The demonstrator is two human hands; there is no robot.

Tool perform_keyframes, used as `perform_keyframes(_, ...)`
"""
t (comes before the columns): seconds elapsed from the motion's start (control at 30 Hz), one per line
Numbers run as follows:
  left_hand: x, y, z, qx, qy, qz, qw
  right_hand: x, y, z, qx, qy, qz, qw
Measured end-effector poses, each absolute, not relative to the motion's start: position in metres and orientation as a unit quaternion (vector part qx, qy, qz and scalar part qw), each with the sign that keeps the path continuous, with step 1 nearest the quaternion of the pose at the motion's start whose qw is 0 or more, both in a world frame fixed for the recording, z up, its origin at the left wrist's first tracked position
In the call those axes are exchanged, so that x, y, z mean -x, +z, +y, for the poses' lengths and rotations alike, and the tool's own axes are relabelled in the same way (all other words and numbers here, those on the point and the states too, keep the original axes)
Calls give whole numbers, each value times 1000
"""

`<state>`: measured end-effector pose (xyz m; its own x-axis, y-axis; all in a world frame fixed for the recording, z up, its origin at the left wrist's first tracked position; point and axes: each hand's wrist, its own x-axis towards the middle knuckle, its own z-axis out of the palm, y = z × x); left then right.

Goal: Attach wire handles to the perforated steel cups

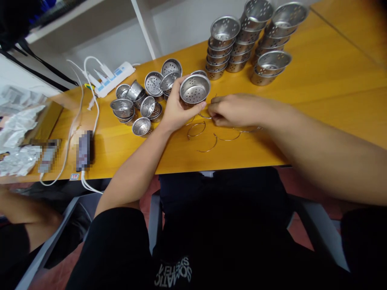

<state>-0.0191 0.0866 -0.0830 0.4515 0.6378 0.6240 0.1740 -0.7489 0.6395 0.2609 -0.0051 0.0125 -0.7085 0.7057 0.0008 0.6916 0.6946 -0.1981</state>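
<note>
My left hand [177,108] grips a perforated metal cup [195,89] by its side, tilted so that its mouth faces me. Beside the cup, my right hand [225,109] is closed in a pinch, its fingertips partly hidden. A thin curved wire [205,117] shows at those fingers. More bent wire pieces lie on the table in front of my hands, among them a looped wire [196,129] and an open wire arc [208,150]. Other perforated cups [142,127] stand in a loose cluster left of my left hand.
Tall stacks of perforated cups [223,32] stand at the back right of the yellow table [317,72]. A white power strip [116,78] with cables lies at the back left. Further left are blurred-out devices [84,151] and clear plastic bags [18,161]. Another person's arm [30,207] is at far left.
</note>
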Motion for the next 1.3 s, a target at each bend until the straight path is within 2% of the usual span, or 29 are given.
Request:
perform_keyframes(0.17,19,-65,72,-819,451,272,229,-283,6,14,326,162,-923,126)
perform_keyframes(0.43,19,-66,74,-804,460,294,234,-292,13,14,318,208,-911,158)
perform_keyframes(0.67,16,-68,79,-803,472,283,230,-292,27,9,348,238,-875,238)
perform_keyframes(0.83,14,-72,80,-814,456,268,242,-295,25,15,418,218,-809,351)
perform_keyframes(1.0,19,-81,84,-806,462,267,254,-280,25,12,429,292,-723,456)
perform_keyframes(1.17,13,-87,83,-812,453,276,243,-261,34,-5,411,302,-726,462)
perform_keyframes(1.3,8,-84,78,-817,450,273,234,-256,34,-12,419,286,-756,413)
